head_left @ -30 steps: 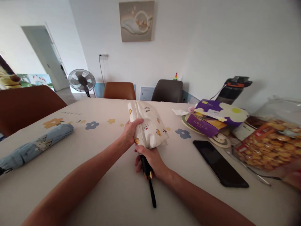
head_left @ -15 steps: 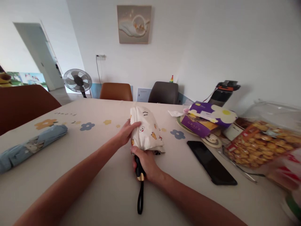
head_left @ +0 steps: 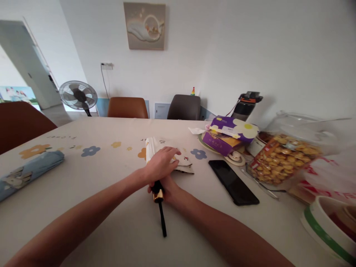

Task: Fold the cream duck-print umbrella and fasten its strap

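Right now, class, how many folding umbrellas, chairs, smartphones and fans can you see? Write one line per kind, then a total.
Folding umbrellas: 2 (white umbrella, blue umbrella)
Chairs: 3 (left-edge brown chair, far brown chair, dark grey chair)
Smartphones: 1 (black smartphone)
Fans: 1 (electric fan)
Total: 7

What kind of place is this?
Probably a home dining area: a long table with a flower-print cover, dining-style chairs along it, such as the brown one at the far edge, and a framed picture on the wall.
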Demonstrator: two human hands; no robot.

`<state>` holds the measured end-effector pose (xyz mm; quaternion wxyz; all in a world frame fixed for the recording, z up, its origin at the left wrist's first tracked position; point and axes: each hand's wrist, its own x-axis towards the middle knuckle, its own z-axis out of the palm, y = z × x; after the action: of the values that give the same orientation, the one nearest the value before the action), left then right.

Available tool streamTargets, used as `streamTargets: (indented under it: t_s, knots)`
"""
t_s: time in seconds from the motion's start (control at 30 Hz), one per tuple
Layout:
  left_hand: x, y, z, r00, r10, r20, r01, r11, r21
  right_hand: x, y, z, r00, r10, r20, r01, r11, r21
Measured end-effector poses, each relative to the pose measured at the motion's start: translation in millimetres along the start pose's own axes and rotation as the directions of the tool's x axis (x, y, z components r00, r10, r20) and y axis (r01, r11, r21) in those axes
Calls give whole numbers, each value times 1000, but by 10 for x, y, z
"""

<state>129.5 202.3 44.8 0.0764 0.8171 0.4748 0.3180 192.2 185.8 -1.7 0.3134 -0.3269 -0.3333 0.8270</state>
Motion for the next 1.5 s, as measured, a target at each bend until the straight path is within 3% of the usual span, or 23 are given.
streamTargets:
  t_s: [0.07,0.2,0.27,0.37,0.47,0.57,0.73,0.87,1.03,1.2,1.4,1.5]
  knots:
    - [164,14,46,987,34,157,-44,997,61,-9,-5,1,1000,17,-15,-17,1000,15]
    - [507,-28,244,900,156,407,-251,949,192,-55,-28,27,998,9,-60,-9,1000,0]
    - [624,-62,371,869,199,454,-333,912,239,-88,-41,46,997,2,-79,-5,999,-34]
    - [708,-95,493,857,238,457,-397,870,292,-130,-58,69,996,15,-92,-21,998,-60]
    - [702,-85,453,887,279,368,-405,853,331,-138,-68,76,996,19,-86,-21,1000,-21]
    - [636,-59,284,938,288,191,-337,888,314,-122,-65,69,997,11,-80,-9,1000,25]
    - [406,-115,-37,976,142,-163,-118,982,149,-103,-44,40,995,70,-68,-70,998,7]
    - [123,-250,-252,931,-29,-365,14,999,-43,-102,-46,30,994,94,-60,-94,995,16]
    - [-297,-431,-418,862,-262,-433,139,945,-296,-135,-87,58,988,131,-84,-132,991,-7]
    - [-628,-593,-420,780,-359,-513,120,890,-440,-110,-79,56,991,94,-93,-97,995,-22]
    - [-720,-717,-401,700,-459,-548,137,839,-527,-51,-16,15,996,32,-81,-33,999,-6]
    - [-705,-782,-424,639,-536,-551,160,794,-587,-54,-16,-1,998,13,-58,-12,1000,9]
